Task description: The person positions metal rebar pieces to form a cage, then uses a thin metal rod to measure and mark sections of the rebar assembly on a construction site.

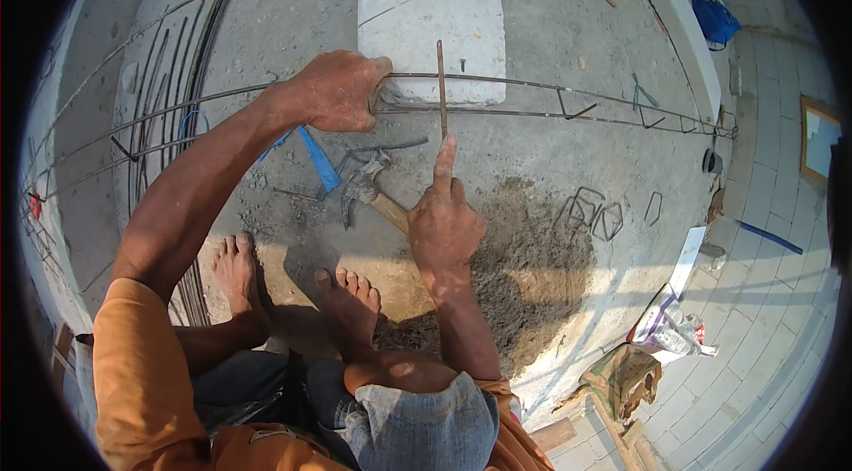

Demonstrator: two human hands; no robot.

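Observation:
My left hand (342,91) is closed round the long rebar frame (524,83), whose parallel bars run crosswise with short bent pieces tied between them. The frame crosses the near end of a white concrete block (431,0). My right hand (442,213) holds a short steel rod (441,85) pointing away from me across both bars, my index finger lying along its lower end. Below the frame lie a wooden-handled hammer-like tool (390,212) and a blue strip (318,158). Several bent wire stirrups (607,222) lie to the right.
Loose rebar rods (182,45) lie along the left. A dirt pile (541,276) is by my bare feet (353,302). At the right are a white beam (674,36), blue bag (710,18), pavers (763,205), blue pipe (768,237) and plastic sacks (666,327).

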